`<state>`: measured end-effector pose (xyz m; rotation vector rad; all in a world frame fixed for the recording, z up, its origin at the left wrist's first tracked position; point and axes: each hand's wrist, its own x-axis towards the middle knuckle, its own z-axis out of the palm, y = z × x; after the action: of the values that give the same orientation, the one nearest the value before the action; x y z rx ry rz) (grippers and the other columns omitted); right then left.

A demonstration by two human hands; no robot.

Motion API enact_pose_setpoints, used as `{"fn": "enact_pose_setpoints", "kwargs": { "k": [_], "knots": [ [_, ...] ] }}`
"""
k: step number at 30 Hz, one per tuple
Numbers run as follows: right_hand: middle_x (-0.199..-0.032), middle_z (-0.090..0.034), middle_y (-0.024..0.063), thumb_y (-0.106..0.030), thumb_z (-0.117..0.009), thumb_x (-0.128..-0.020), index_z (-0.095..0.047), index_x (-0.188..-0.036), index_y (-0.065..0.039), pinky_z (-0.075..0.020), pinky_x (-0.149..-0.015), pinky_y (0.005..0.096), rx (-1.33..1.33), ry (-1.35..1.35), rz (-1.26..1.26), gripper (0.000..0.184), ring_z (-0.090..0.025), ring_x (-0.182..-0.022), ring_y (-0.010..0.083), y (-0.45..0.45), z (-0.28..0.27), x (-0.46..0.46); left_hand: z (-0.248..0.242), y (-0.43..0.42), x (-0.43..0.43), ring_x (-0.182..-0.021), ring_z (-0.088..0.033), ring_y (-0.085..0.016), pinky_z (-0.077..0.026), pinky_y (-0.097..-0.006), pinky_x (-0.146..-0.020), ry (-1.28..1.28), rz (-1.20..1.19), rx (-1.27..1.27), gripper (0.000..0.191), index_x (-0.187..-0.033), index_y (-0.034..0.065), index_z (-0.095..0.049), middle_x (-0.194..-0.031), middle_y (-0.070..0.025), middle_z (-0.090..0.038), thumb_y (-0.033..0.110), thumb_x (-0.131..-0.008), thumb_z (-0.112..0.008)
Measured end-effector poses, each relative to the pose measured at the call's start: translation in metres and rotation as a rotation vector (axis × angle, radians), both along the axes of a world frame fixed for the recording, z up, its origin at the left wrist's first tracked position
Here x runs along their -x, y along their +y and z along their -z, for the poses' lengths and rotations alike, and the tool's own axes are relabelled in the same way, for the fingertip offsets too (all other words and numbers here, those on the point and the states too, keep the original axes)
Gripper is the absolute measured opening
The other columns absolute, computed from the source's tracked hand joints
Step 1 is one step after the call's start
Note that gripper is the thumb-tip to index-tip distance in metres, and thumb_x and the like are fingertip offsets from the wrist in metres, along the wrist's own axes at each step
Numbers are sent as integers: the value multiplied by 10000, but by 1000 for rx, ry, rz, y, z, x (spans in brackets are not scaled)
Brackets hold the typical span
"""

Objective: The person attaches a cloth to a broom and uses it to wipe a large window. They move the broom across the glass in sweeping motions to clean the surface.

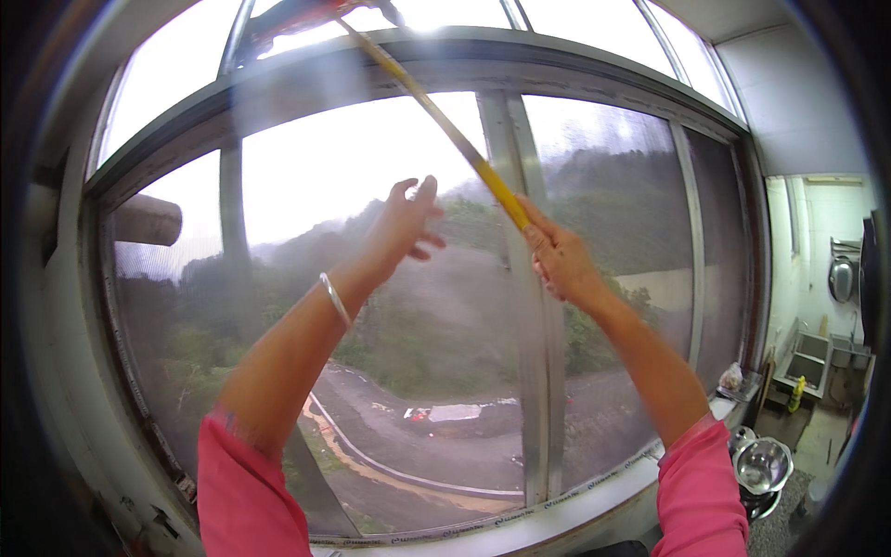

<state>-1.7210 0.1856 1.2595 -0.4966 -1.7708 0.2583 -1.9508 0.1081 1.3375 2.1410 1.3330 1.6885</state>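
Observation:
My right hand [565,256] grips the lower end of a yellow pole [456,136]. The pole slants up and left across the window to a red and dark head, perhaps cloth [306,24], cut off by the top of the picture. Left of the pole, my left hand [409,224] is raised with its fingers apart and nothing in it. A silver bangle [335,301] circles my left wrist. Behind both hands stands a wide sliding window with a metal frame [536,334], with upper panes [585,35] above its top rail.
The white sill [592,501] runs below the window, its track edged with printed strip. At right are metal pots [763,465], a sink [809,356], a yellow bottle [798,394] and a bag [731,377]. Outside lie a road [418,452] and wooded hills.

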Motion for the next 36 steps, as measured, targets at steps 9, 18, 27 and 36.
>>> {"fn": "enact_pose_setpoints", "kwargs": {
  "k": [9, 18, 27, 36],
  "knots": [
    [-735, -471, -22, -324, -480, -1047, -391, -1540, -186, -398, -568, 253, 123, 32, -188, 520, -421, -610, 67, -10, 69, -65, -21, 47, -117, -772, -714, -221, -614, -314, -709, -170, 84, -73, 552, -1365, -64, -125, -1002, -162, -687, 301, -1064, -410],
    [-714, -400, -66, -338, -493, -1052, -319, -1570, -169, -334, -479, 197, 368, 179, -270, 572, -374, -563, 24, -43, 138, -97, 33, 78, -166, -624, -649, -184, -544, -312, -473, -87, 206, -57, 388, -1156, 24, -270, -846, -130, -641, 275, -1001, -522],
    [-674, -401, -56, -300, -462, -1068, -276, -1584, -219, -336, -439, 191, 503, 298, -312, 554, -374, -528, 20, -35, 198, -111, 74, 96, -201, -759, -683, -225, -541, -382, -652, 36, 183, 37, 562, -1270, -27, -192, -813, -106, -660, 322, -990, -533],
    [-912, -543, 33, -115, -492, -1022, -345, -1541, -55, -374, -562, 201, -60, 174, 132, 544, -405, -611, 50, -30, 224, -121, 82, 92, -213, -734, -635, -173, -527, -319, -560, -48, 271, 15, 530, -1251, -13, -256, -858, -106, -607, 259, -969, -612]
  ]
}}
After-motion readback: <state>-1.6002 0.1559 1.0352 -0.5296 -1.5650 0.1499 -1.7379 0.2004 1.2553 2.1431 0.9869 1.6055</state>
